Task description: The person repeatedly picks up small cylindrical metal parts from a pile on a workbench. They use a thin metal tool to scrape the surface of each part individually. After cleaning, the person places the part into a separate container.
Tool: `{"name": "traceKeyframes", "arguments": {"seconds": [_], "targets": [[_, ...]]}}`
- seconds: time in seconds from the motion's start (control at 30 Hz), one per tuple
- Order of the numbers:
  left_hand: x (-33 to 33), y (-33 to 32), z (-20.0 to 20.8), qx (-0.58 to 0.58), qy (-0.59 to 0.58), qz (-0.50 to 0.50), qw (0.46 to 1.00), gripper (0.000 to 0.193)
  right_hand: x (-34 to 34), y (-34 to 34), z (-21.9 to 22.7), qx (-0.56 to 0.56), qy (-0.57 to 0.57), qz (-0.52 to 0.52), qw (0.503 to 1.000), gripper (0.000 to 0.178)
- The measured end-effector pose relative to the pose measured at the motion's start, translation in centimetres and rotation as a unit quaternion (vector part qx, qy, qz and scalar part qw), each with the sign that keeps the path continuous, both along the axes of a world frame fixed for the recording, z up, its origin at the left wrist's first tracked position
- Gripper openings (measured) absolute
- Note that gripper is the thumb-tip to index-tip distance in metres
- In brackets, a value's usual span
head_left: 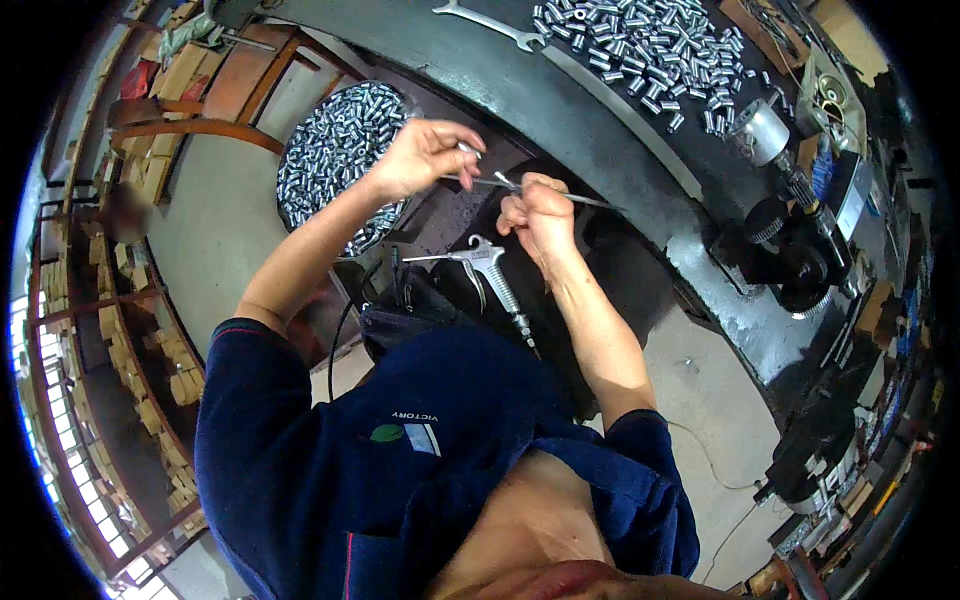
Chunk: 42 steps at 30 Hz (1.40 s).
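Note:
My left hand (425,160) is raised beside a round container heaped with small shiny metal cylinders (340,145). Its thumb and fingers pinch a small silvery cylinder (468,150), partly hidden by the fingertips. My right hand (540,212) is closed around a thin metal rod (592,201), which sticks out to both sides of the fist. One end of the rod reaches toward my left fingers. A small bright piece shows by the rod near my right thumb; its kind is unclear. Below the hands lies a silver air blow gun (485,265) with a thin nozzle.
A dark metal bench (400,50) runs across the far side. On it are a wrench (490,22), a pile of metal cylinders (650,45) and a machine with a silver cylindrical head (760,132). A wooden chair (240,90) and shelves stand at left.

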<state>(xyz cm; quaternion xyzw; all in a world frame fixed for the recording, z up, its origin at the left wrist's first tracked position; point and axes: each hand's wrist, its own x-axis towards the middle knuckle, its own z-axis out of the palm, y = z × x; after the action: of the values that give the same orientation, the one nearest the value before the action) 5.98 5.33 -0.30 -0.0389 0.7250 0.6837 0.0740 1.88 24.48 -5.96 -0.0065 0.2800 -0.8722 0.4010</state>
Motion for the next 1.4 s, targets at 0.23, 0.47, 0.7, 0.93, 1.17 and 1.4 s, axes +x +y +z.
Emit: {"name": "traceKeyframes", "arguments": {"seconds": [0.23,0.47,0.7,0.93,1.17,1.4], "targets": [[-0.3,-2.9,-0.6,-0.517,0.146,0.026,0.843,0.018,0.7,0.7,2.4,0.005,0.225,-0.043,0.973,0.025],[-0.3,-2.3,-1.8,-0.550,0.175,0.023,0.817,0.019,1.3,0.6,2.3,0.022,0.250,-0.030,0.968,0.026],[-0.6,-1.4,-3.0,-0.537,0.179,0.022,0.824,0.024,0.8,-0.2,0.8,0.097,0.311,-0.006,0.945,0.024],[-0.6,0.1,-2.9,-0.510,0.267,-0.017,0.818,0.025,0.6,-0.8,0.6,0.139,0.338,-0.011,0.931,0.021],[-1.6,-3.8,0.9,-0.457,0.209,0.133,0.855,0.020,0.1,0.9,0.4,0.115,0.273,-0.008,0.955,0.020],[-9.1,-0.3,2.2,-0.467,0.267,0.034,0.842,0.022,1.1,-0.2,-0.9,0.158,0.313,0.006,0.936,0.022]]}}
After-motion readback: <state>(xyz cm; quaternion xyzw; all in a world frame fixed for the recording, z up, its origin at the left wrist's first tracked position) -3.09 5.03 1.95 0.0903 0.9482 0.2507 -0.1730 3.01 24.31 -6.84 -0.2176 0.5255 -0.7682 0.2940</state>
